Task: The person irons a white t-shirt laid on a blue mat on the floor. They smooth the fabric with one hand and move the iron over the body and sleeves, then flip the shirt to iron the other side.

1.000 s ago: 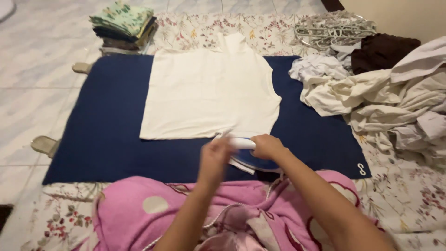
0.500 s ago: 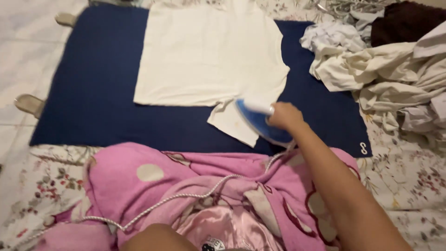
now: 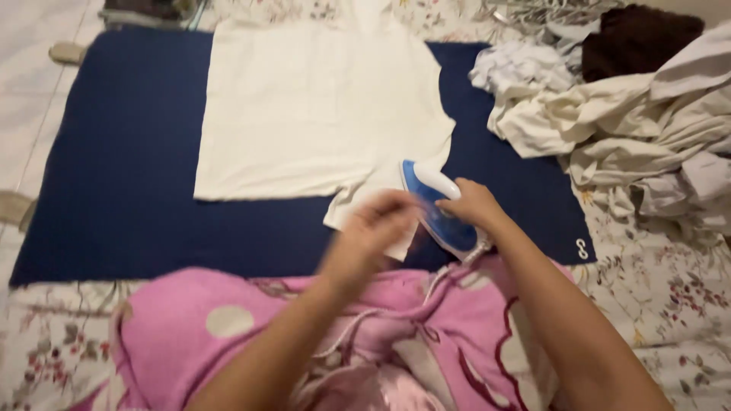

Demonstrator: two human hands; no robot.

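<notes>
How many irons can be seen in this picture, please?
1. The blue and white iron sits on the sleeve of the white shirt on the dark blue mat. The right hand grips its handle; the blurred left hand is beside it.

The left hand [image 3: 378, 222] is smeared by motion, so its fingers cannot be told apart, nor whether it grips the near sleeve [image 3: 364, 205] of the white shirt [image 3: 312, 114] it covers. The right hand [image 3: 474, 204] hides the rear of the blue and white iron [image 3: 435, 204], whose heel is blurred. The shirt's far collar runs off the top edge. At the far left, a dark folded stack [image 3: 148, 9] is mostly cut off. At the far right, pale hangers [image 3: 544, 9] and the heap of crumpled laundry [image 3: 647, 144] pass beyond the frame.
</notes>
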